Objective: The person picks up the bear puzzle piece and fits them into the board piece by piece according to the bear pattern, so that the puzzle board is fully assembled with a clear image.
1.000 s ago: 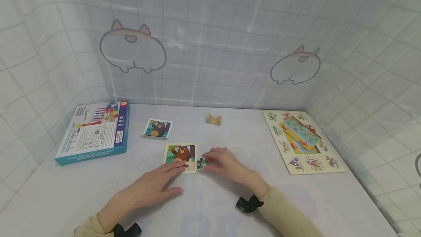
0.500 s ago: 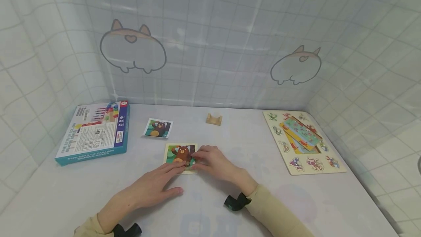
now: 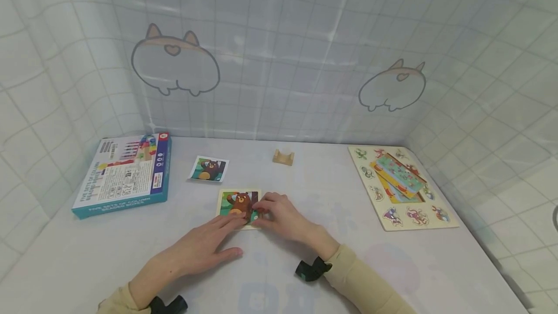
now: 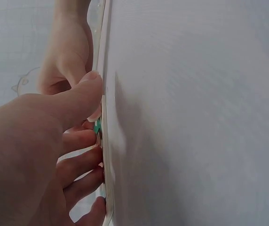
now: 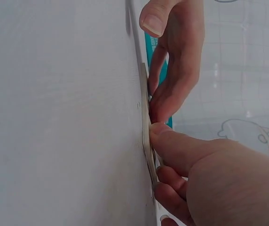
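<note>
I see my right hand has carried the small puzzle piece from beside the bear puzzle board onto its lower right corner, fingertips pinching it down; left hand lies flat, steadying the board's near edge; likely seating it.

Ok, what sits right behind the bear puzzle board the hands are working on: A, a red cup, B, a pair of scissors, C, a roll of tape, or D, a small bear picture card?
D: in the head view a small bear picture card lies on the table just beyond the bear puzzle board.
</note>
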Available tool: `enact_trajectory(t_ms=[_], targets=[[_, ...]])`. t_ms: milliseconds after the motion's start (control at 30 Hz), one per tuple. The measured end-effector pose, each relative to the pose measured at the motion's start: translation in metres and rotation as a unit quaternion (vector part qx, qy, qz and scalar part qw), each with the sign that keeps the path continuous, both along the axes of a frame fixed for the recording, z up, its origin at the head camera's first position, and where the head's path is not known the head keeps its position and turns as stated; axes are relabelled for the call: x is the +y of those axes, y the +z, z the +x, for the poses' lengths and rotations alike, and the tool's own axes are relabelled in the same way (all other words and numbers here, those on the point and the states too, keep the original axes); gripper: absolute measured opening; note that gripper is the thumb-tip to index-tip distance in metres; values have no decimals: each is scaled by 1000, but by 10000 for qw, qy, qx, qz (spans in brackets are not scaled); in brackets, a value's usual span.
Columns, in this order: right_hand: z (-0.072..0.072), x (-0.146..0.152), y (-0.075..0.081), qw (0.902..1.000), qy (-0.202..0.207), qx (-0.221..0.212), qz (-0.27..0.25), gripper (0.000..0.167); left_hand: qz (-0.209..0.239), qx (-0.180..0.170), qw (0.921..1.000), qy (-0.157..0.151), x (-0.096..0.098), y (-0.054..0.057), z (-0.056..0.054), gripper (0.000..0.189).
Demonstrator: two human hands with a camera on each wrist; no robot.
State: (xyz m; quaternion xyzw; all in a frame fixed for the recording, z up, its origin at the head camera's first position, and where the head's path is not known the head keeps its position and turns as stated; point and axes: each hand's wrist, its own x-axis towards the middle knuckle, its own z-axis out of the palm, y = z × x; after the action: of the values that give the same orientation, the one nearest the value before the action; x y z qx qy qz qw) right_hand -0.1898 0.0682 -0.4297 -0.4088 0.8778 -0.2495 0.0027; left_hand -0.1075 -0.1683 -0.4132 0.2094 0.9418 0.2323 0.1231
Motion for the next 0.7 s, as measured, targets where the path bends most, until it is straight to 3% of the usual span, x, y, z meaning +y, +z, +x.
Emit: enact_trajectory(t_ms=[233,700], targets=[[0,0,-1,9999,-18,-133,-67,34,-101,115,9996,-243,-1,1,-1,70],[0,1,-1,9995,-5,-169,-264,25,-202,180,9991,-314,3,-1,-2,76]])
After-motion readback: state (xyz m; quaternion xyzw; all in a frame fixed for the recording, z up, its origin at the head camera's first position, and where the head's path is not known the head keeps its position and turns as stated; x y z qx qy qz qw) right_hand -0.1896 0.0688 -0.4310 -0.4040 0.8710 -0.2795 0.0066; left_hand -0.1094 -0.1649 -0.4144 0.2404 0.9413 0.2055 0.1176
